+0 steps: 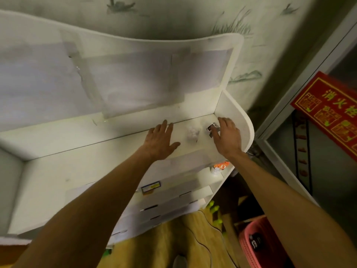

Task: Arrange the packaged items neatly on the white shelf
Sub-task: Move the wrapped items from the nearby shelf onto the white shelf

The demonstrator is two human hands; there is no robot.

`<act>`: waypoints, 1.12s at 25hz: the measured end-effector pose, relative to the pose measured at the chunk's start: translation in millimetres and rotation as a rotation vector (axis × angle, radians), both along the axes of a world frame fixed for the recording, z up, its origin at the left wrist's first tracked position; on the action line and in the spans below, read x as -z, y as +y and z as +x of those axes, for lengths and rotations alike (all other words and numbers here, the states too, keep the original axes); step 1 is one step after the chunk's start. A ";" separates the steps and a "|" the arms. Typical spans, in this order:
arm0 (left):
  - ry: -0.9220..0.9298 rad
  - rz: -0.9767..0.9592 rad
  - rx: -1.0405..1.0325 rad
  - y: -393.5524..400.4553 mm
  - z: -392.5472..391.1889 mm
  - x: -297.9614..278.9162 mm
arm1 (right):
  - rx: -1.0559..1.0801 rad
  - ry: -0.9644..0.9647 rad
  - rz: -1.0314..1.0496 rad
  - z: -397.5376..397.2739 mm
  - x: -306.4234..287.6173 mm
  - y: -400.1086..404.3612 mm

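Head camera view, looking down over your two bare forearms at a white shelf unit [58, 171] with a tall curved back panel, standing against a pale wall painted with grey-green reeds. Your left hand [161, 141] lies flat on the top shelf surface, fingers straight and slightly spread, holding nothing. Your right hand [226, 135] reaches toward the shelf's back right corner, its fingers curved over a small dark-and-white printed packet [212, 129]; blur and the hand itself hide whether you are gripping the packet or only touching it, so I cannot tell. Between your two hands, on the same top surface, sits a small whitish crumpled packet [193, 133], apart from both hands and just left of the printed one. On a lower shelf, near its right end, rests a small orange-and-white packaged item [219, 167]. Further left on a lower level, a small blue-and-yellow label or packet [151, 187] shows beside your left forearm. To the right of the shelf hangs a red sign with yellow characters [328, 113] on a glass-fronted cabinet, and a pink plastic basket [264, 242] stands on the wood-patterned floor [164, 244] below.
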State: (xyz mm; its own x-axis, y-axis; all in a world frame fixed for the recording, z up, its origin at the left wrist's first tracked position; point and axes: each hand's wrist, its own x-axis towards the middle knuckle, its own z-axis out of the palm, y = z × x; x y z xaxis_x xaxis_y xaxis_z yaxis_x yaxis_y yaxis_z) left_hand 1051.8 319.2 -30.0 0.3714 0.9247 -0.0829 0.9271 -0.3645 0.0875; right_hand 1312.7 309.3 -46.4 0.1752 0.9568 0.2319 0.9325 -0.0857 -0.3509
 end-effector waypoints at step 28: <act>0.134 0.373 -0.566 -372.7 -626.2 -130.8 | -0.982 0.167 0.272 -704.2 -147.5 -233.5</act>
State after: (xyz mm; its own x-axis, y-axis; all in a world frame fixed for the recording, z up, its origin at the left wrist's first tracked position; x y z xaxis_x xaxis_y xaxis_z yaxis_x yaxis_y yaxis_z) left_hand 425.7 -53.4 100.8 -0.1676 0.9490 0.2671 0.9777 0.1948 -0.0785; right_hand 608.5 75.8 101.1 -0.6052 0.6142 0.5064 0.4859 0.7890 -0.3761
